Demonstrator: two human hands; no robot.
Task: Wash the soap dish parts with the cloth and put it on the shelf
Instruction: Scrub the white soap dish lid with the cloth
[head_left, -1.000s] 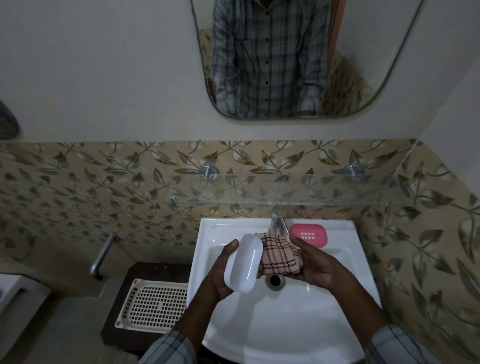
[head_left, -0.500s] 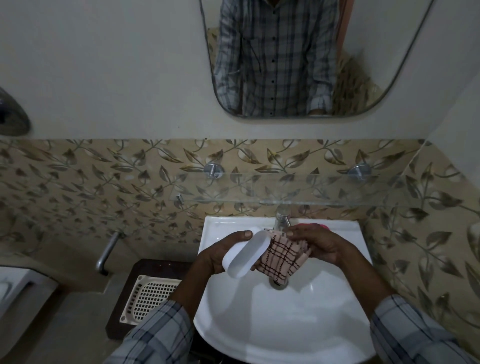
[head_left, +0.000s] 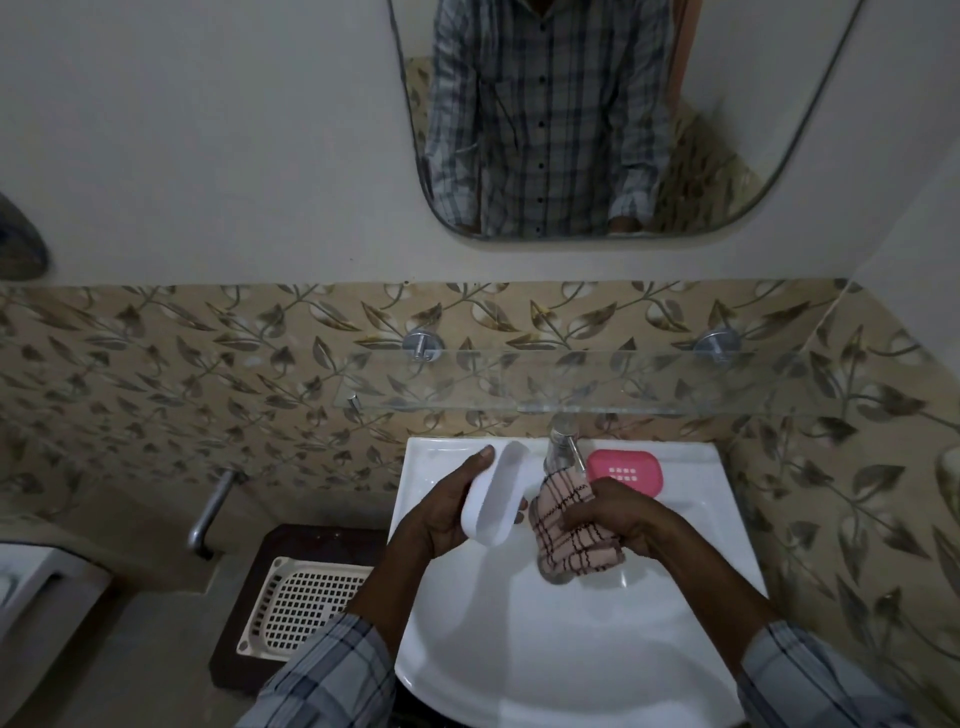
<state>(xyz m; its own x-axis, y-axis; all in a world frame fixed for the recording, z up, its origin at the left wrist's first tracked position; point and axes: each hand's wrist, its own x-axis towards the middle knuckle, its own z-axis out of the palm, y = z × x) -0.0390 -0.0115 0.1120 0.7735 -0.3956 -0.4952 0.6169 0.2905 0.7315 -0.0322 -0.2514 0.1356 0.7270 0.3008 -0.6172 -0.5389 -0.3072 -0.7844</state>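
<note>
Basket: at far left we see a cream perforated basket (head_left: 306, 605) resting on a dark stand beside the sink
Left hand: our left hand (head_left: 447, 512) is curled around the white soap dish part (head_left: 496, 493), thumb on its upper edge, fingers under it; we hold it tilted over the sink's back left
Sink: the white sink (head_left: 545, 649) sits below both hands
Tap: a metal tap (head_left: 563, 447) stands at the back rim, between the two dish parts
Cloth: the pink checked cloth (head_left: 566, 530) hangs bunched just right of the white part; we cannot tell if they touch
Right hand: our right hand (head_left: 618, 514) is closed on the cloth, fingers wrapped over it
Pink part: the pink soap dish part (head_left: 626, 470) lies flat on the sink's back ledge, right of the tap
Shelf: a glass shelf (head_left: 649, 382) spans the wall above the sink
</note>
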